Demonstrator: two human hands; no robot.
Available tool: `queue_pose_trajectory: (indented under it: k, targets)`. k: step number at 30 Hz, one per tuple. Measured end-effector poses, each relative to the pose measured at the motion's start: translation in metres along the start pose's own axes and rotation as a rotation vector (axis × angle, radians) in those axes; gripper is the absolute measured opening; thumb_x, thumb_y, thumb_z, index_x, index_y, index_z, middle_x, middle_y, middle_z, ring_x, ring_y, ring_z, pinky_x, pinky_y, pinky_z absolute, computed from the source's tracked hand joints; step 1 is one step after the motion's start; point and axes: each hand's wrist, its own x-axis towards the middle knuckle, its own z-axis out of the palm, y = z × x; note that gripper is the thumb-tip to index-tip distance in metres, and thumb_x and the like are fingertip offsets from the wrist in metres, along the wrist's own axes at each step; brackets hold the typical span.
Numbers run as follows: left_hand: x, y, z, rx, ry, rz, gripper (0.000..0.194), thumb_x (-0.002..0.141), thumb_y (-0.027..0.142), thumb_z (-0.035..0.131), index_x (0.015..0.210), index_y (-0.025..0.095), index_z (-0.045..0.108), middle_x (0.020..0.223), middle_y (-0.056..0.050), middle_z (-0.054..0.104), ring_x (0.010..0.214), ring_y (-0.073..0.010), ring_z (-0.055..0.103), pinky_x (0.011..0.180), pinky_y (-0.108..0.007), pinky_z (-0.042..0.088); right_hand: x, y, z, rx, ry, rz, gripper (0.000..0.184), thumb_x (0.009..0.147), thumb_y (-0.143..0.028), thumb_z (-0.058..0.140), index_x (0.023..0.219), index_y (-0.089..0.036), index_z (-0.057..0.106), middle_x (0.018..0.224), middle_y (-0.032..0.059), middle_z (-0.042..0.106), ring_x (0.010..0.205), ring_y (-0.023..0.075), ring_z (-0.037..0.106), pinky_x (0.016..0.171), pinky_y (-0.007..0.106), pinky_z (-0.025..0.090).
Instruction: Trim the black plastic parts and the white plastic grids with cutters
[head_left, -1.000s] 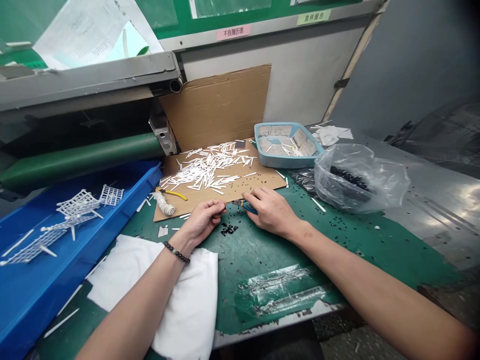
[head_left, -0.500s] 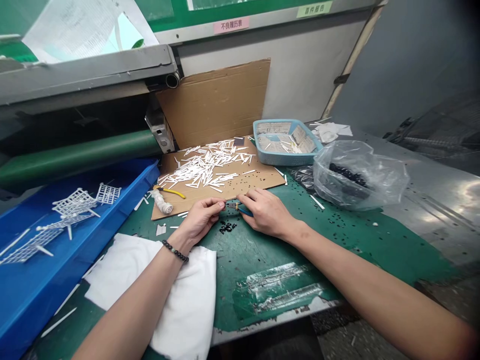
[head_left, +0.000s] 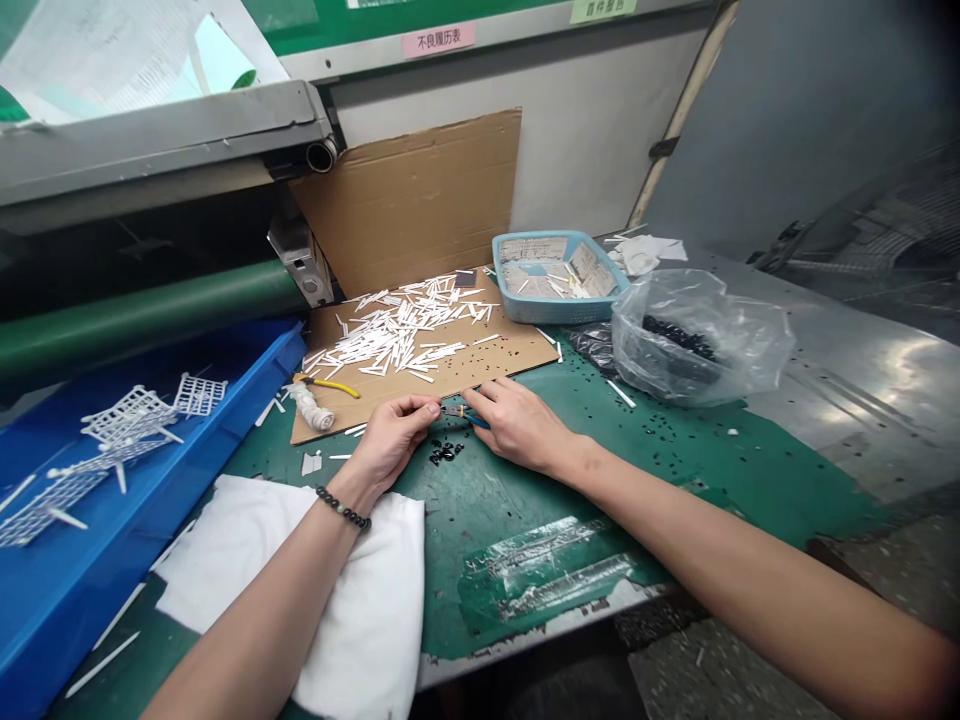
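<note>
My right hand (head_left: 517, 420) is closed around a small pair of blue-handled cutting pliers (head_left: 474, 418), its jaws pointing left. Just left of the jaws, my left hand (head_left: 397, 430) pinches something tiny at its fingertips; what it is cannot be made out. Below the pliers' tip lies a little heap of shiny black pieces (head_left: 447, 453) on the green work mat (head_left: 540, 480). Beyond my hands, many thin white sticks (head_left: 401, 335) are strewn over a flat cardboard sheet (head_left: 517, 345).
A blue tray (head_left: 247, 390) with white lattice pieces (head_left: 131, 415) stands at left. A white cloth (head_left: 375, 590) lies under my left forearm. Yellow-handled pliers (head_left: 334, 387) rest on the cardboard. At right are a light-blue basket (head_left: 559, 310) and a clear bag (head_left: 742, 350) of black pieces.
The whole view has shifted slightly, so things appear a little further left. Both hands keep nearly the same pose at the pliers.
</note>
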Motion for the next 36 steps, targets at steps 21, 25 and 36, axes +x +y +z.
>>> queue_pose_trajectory:
  k: [21,25,36]
  targets:
    - [0.005,0.0,-0.005,-0.049,-0.062,0.004,0.03,0.059,0.026,0.086,0.081,0.01,0.073,0.072,-0.002,0.06,0.057,-0.0037,0.042,0.049,-0.015,0.031,0.0,0.005,0.004,0.006,0.077,0.015,0.03,0.085,-0.024,0.062,0.113,-0.014,0.057,0.098,0.0103,0.06,0.091,0.0234,0.051,0.078,0.032,0.041]
    - [0.005,-0.001,-0.004,-0.028,-0.063,0.003,0.03,0.059,0.027,0.086,0.081,0.01,0.073,0.069,0.0,0.06,0.056,-0.0036,0.042,0.051,-0.016,0.032,0.0,0.003,0.001,-0.001,0.047,0.019,0.033,0.085,-0.025,0.064,0.114,-0.012,0.056,0.099,0.0119,0.06,0.093,0.0244,0.051,0.08,0.033,0.041]
    - [0.001,0.004,0.002,-0.017,-0.032,0.012,0.031,0.059,0.024,0.085,0.084,0.011,0.072,0.069,-0.001,0.06,0.057,-0.0045,0.043,0.05,-0.017,0.03,0.0,0.0,0.001,0.009,0.023,0.063,0.022,0.091,-0.021,0.058,0.112,-0.015,0.058,0.096,0.0089,0.063,0.089,0.0216,0.055,0.073,0.029,0.041]
